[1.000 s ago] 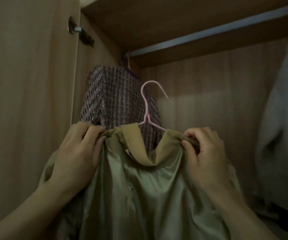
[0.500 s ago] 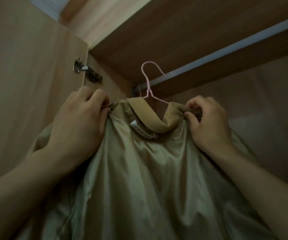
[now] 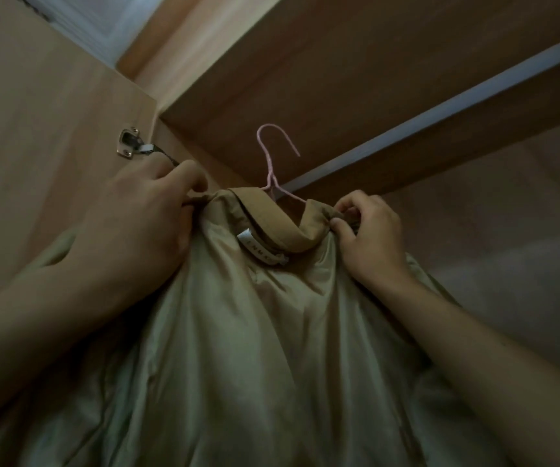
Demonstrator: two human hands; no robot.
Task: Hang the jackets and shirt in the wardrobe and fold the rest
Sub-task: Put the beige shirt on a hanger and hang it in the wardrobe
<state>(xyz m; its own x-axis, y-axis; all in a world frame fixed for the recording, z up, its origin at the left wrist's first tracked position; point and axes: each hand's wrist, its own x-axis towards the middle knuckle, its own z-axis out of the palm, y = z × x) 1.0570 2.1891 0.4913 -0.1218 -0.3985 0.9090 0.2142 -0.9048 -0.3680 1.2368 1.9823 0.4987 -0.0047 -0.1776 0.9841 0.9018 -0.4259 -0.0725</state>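
- wardrobe point(image 3: 339, 62): wooden inside, seen from below; open door on the left with a metal hinge point(image 3: 130, 148) near its top edge.
- rail point(image 3: 440, 109): pale bar running from far centre up toward the right, under the top panel.
- jacket point(image 3: 255, 348): olive-tan, shiny lining facing the camera, fills the lower centre. Tan collar point(image 3: 271, 224) at the top, white label point(image 3: 261, 252) just under it. Held up between both hands, its shoulders at hand level.
- left hand point(image 3: 143, 224): on the left, fingers curled tight round the jacket's left shoulder, just beside the collar. Sits right under the hinge.
- right hand point(image 3: 369, 237): on the right, thumb and fingers pinching the jacket's right shoulder fabric, touching the collar's end.
- hanger point(image 3: 271, 163): thin pink wire, inside the jacket; neck and hook stick up out of the collar, midway between the hands. Hook is upright in front of the top panel, near the rail but not on it.
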